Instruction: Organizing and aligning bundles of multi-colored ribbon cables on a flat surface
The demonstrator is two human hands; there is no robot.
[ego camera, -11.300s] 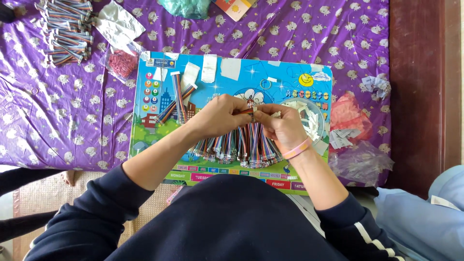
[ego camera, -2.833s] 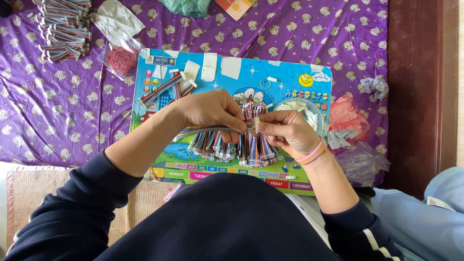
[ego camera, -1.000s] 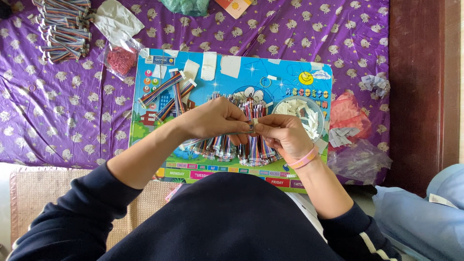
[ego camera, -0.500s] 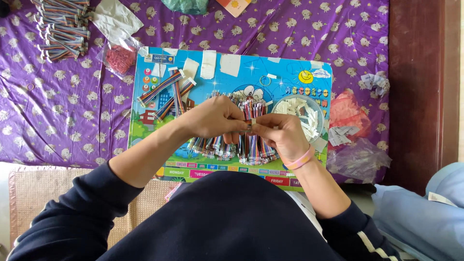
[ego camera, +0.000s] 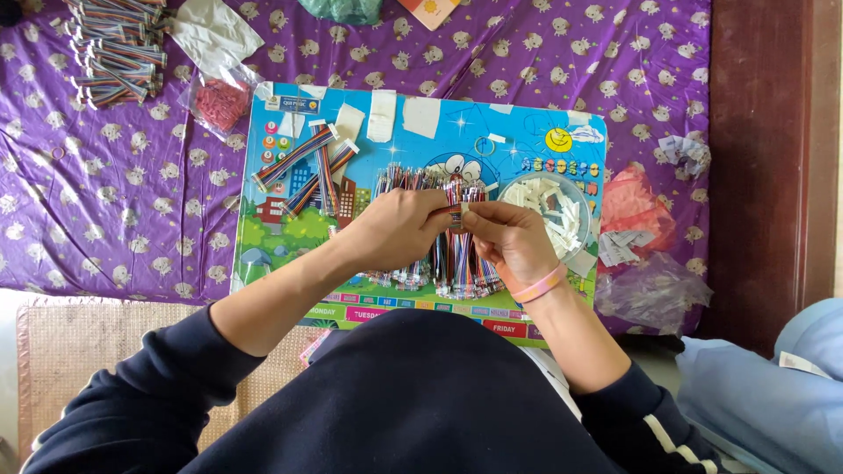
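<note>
Left hand: the left hand (ego camera: 399, 226) is closing its fingertips on the top end of a small bundle of rainbow-coloured ribbon wires (ego camera: 457, 230), above the middle of the board.
Right hand: the right hand (ego camera: 514, 241), wearing one pink wristband (ego camera: 537, 287), is pinching the same bundle from the right; the two sets of fingertips are touching.
Bundle in hand: it is hanging upright between the hands, its lower end lying among a heap of like multicoloured wires (ego camera: 413, 263) too dense to count.
Board: one bright blue cartoon picture board (ego camera: 290, 237) is lying flat on a purple patterned cloth (ego camera: 114, 202), with about five pieces of pale tape (ego camera: 382, 114) stuck along its far edge.
On the board, left: three finished striped wire bundles (ego camera: 307, 167) are lying fanned together.
On the board, right: one round clear dish of small white slips (ego camera: 553, 206) is sitting just beside the right hand.
Far left: a pile of striped wire bundles (ego camera: 110, 48), too many to count, is lying next to one clear bag of red pieces (ego camera: 219, 101).
Right of the board: crumpled pink and clear plastic bags (ego camera: 641, 246) are lying.
</note>
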